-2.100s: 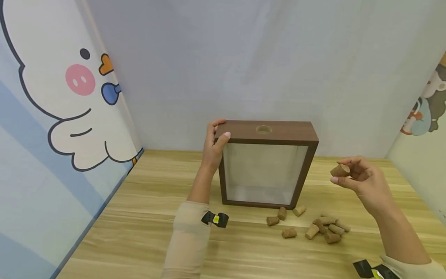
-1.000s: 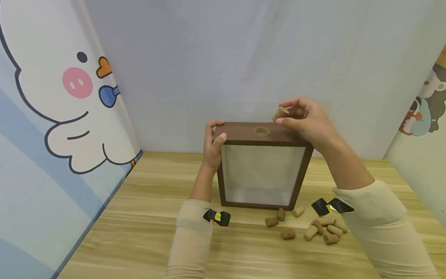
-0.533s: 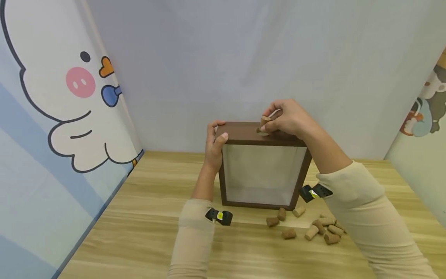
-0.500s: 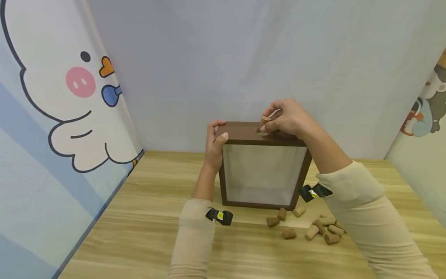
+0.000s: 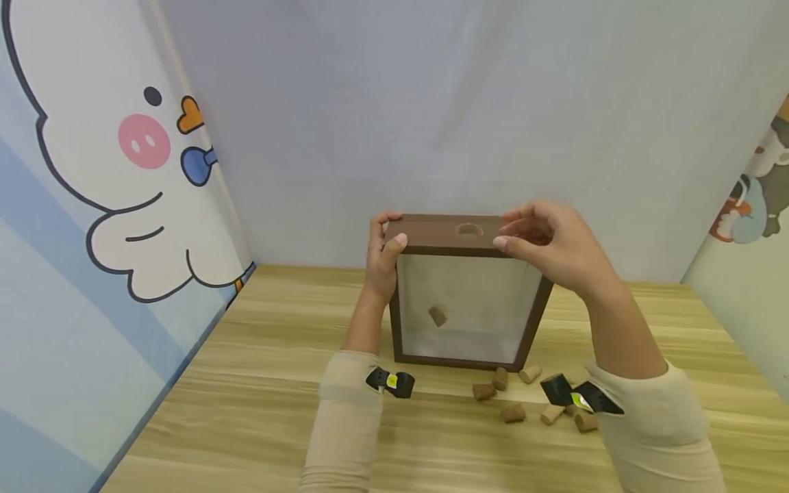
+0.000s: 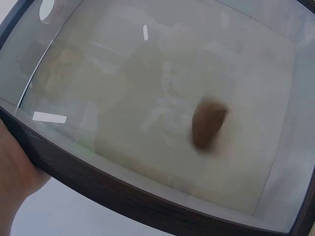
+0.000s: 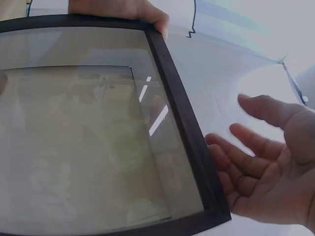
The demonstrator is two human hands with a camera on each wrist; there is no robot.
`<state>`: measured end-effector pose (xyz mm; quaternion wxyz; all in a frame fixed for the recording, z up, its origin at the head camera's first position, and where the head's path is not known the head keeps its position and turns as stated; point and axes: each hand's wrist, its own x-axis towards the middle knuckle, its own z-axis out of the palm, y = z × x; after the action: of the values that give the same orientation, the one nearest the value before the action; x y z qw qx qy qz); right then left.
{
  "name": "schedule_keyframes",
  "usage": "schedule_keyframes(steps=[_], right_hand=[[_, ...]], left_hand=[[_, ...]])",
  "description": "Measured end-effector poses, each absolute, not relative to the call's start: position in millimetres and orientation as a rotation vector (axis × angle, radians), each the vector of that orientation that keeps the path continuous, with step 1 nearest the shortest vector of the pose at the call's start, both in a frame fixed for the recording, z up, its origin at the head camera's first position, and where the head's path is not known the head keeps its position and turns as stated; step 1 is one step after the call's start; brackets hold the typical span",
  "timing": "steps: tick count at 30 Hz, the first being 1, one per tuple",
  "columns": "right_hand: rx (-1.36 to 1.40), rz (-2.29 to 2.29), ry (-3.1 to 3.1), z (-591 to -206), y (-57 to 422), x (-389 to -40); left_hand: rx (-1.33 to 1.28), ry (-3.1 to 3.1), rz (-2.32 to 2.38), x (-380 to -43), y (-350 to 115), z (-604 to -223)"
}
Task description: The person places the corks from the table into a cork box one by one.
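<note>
Head view: the left hand point(image 5: 382, 261) grips a corner of the box point(image 5: 431, 230); the right hand point(image 5: 564, 250), fingers parted, holds nothing beside the hole point(image 5: 470, 231). One cork point(image 5: 437, 315) is inside, seemingly falling, behind the glass point(image 5: 483, 291); the other corks point(image 5: 514, 412) lie outside on the table point(image 5: 246, 404).

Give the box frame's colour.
Dark brown; the box frame shows it best in the head view.
</note>
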<state>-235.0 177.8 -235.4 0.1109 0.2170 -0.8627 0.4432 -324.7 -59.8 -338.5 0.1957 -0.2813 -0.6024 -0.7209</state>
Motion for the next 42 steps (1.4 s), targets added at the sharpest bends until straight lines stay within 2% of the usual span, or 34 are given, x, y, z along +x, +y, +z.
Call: schedule_keyframes(steps=[7, 14, 30, 36, 42], right_hand=[[0.886, 1.120, -2.242, -273, 186, -215], [1.077, 1.079, -2.326, -312, 190, -211], [1.077, 1.245, -2.842, -393, 204, -215], [1.119, 1.428, -2.828, -415, 203, -219], [1.149, 1.301, -2.800, -436, 197, -223]], left_hand=[[-0.755, -1.718, -1.990, -324, -61, -336], [-0.731, -1.733, -1.979, -326, -62, -335], [-0.746, -1.744, -1.980, -324, -60, -336], [-0.728, -1.751, -1.970, -324, -60, -337], [-0.757, -1.729, -1.983, -324, -59, -337]])
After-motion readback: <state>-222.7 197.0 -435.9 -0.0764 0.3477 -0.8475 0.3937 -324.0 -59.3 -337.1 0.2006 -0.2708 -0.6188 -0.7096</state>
